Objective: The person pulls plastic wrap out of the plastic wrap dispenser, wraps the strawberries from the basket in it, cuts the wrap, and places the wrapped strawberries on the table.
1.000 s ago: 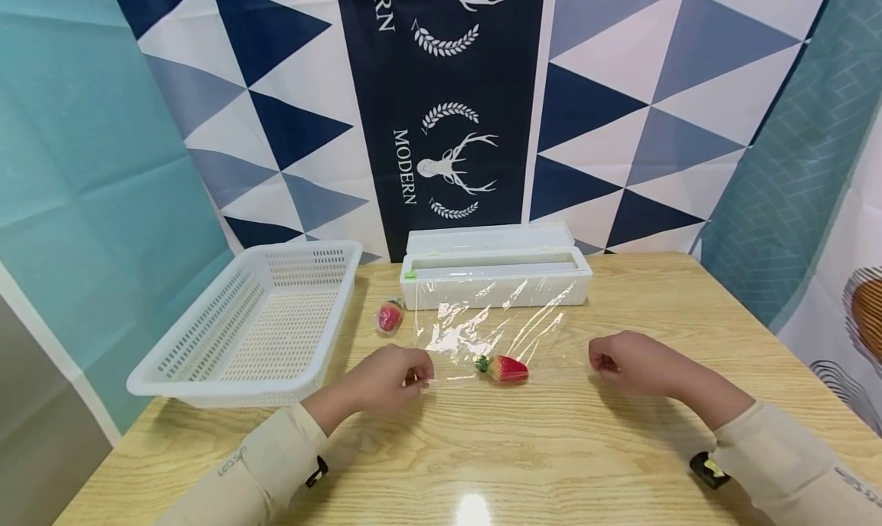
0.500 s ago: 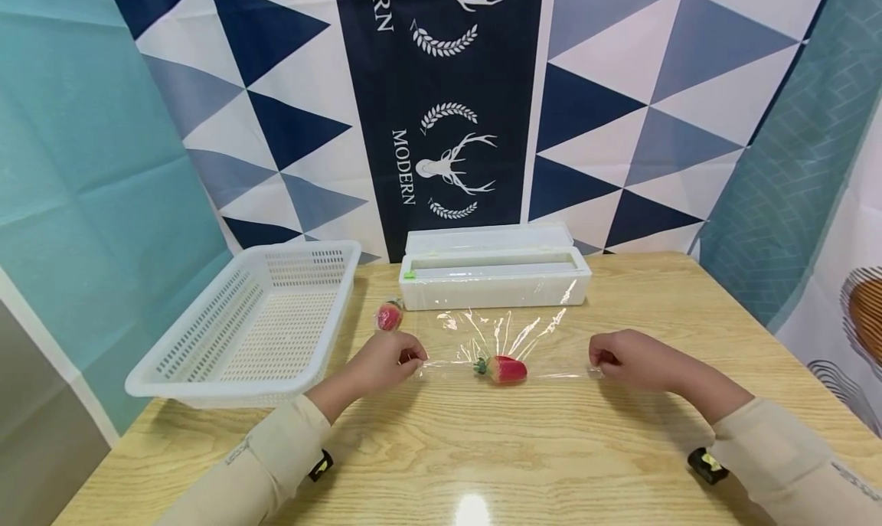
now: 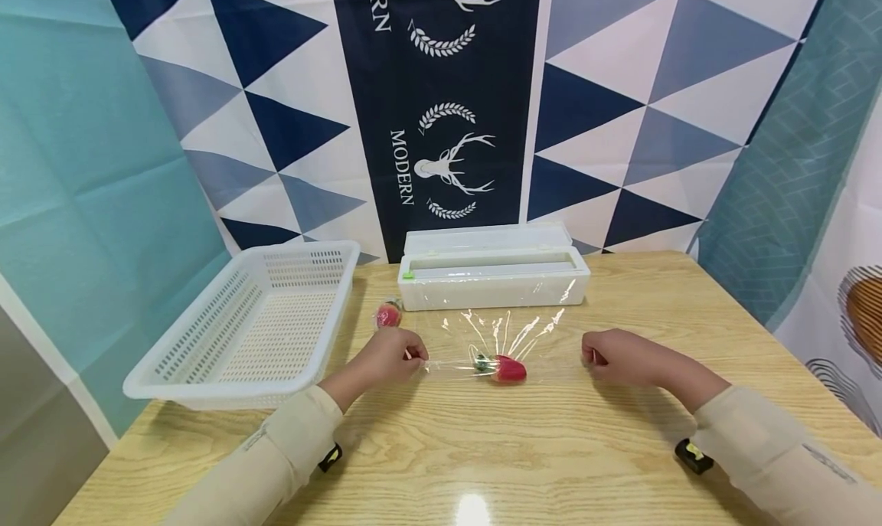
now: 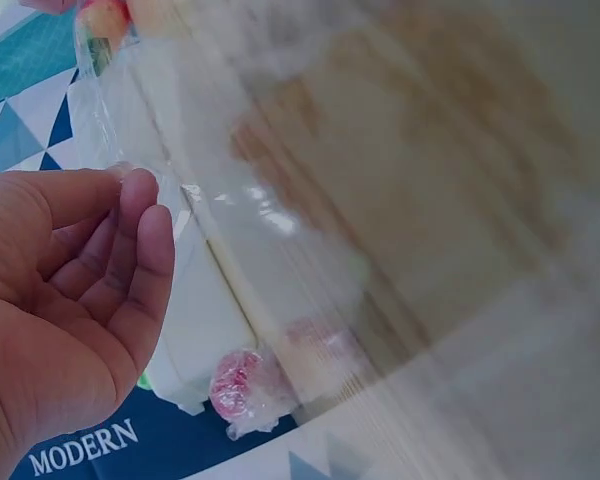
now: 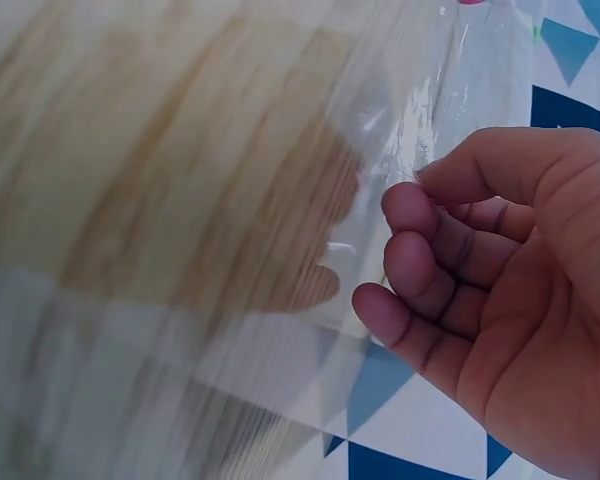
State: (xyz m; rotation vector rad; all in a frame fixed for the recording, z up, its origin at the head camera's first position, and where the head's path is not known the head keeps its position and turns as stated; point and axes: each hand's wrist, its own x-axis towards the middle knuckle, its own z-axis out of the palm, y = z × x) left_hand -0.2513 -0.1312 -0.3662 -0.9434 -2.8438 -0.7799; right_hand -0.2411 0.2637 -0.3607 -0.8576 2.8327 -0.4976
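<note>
A red strawberry [image 3: 510, 368] with green leaves lies on the table between the hands, leaves toward the left. Clear cling film [image 3: 527, 331] spreads behind it, and shiny creases fan out from the fruit. The film seems to cover the leafy end. My left hand [image 3: 389, 355] pinches the film's left edge between thumb and index finger, its other fingers loosely curled. On the far side, my right hand [image 3: 623, 356] pinches the right edge, as its thumb and fingertip [image 5: 410, 205] meeting at the film show in the right wrist view.
A white cling film dispenser box [image 3: 496, 290], lid raised, stands behind the film. Beside its left end lies a film-wrapped strawberry [image 3: 388, 314], just beyond my left hand. A white plastic basket [image 3: 338, 312] occupies the table's left side. Patterned cloth [image 3: 455, 89] hangs behind the table.
My left hand has moved slightly away from me, and my right hand slightly left. The film has gone from loosely spread to creased around the strawberry, with shine now over its leaves.
</note>
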